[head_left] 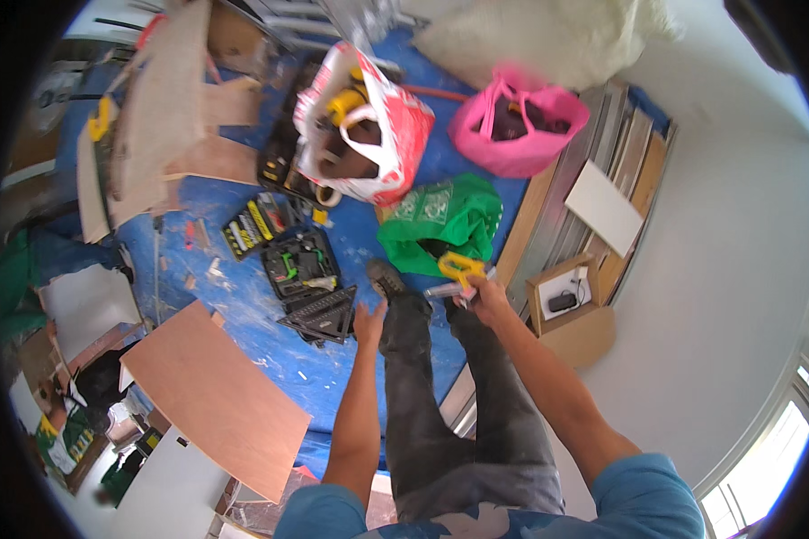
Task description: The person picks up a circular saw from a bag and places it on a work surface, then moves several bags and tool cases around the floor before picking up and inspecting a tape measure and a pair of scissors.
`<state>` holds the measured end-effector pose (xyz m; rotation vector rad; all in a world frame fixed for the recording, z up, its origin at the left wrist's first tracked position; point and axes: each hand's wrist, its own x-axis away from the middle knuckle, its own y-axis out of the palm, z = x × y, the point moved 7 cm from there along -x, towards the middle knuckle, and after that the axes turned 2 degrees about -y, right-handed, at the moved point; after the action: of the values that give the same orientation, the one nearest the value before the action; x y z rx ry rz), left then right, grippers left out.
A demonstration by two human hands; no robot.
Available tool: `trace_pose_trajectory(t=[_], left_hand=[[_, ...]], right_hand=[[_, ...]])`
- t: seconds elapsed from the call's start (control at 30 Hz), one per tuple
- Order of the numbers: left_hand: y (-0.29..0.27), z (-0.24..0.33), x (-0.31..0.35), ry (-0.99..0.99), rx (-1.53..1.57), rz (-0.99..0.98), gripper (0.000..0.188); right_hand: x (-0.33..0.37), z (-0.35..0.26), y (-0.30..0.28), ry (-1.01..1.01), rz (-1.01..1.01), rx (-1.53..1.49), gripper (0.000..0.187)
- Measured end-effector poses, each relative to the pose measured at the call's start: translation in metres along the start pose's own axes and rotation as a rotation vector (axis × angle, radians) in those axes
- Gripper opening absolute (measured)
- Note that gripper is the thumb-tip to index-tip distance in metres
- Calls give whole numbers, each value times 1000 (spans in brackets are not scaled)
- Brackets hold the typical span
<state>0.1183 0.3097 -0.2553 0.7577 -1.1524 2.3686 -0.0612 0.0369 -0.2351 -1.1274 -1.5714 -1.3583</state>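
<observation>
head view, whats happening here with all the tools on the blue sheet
A person stands on a blue sheet strewn with tools and wood. The right hand grips a yellow-handled tool; the left hand is open and holds nothing. An open tool case lies just ahead of the left hand, with a green bag, a pink bag and a red and white bag beyond. A plywood board lies to the left.

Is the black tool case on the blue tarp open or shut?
Open: the black tool case lies flat on the blue tarp, lid back, with green and black tools showing inside.
</observation>
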Motion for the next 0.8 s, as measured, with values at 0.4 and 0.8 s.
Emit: trace_pose_trajectory(t=[0.4, 0.8], left_hand=[[161, 53, -152, -217, 599, -143, 30], [135, 178, -91, 258, -150, -158, 38]], right_hand=[[-99, -157, 49, -568, 60, 190, 31], [-110, -80, -3, -434, 421, 269, 25]])
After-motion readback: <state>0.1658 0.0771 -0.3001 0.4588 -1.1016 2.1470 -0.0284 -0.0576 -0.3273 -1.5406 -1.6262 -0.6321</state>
